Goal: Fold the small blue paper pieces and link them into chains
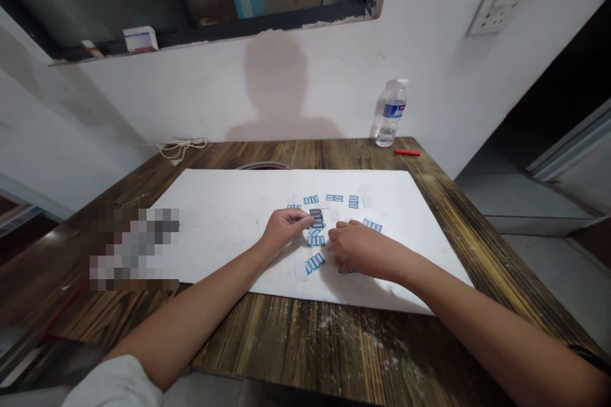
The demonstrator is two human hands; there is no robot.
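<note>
My left hand (287,227) pinches a small card with blue-outlined bars (316,217) between thumb and fingers, raised a little over the white board (229,222). My right hand (360,247) is closed, its fingers curled down close to the board; whatever they hold is hidden. Between the hands lies a blue-barred piece (316,241), and nearer me another one (315,262). Several similar pieces, such as one at the back (334,198) and one at the right (372,225), are spread around my hands. One piece is partly covered by my right hand.
The board lies on a dark wooden table (286,343). A water bottle (392,116) and a red stick-like object (407,152) stand and lie at the back right. A white cable (184,147) is at the back left. A blurred-out patch (133,251) covers the board's left side.
</note>
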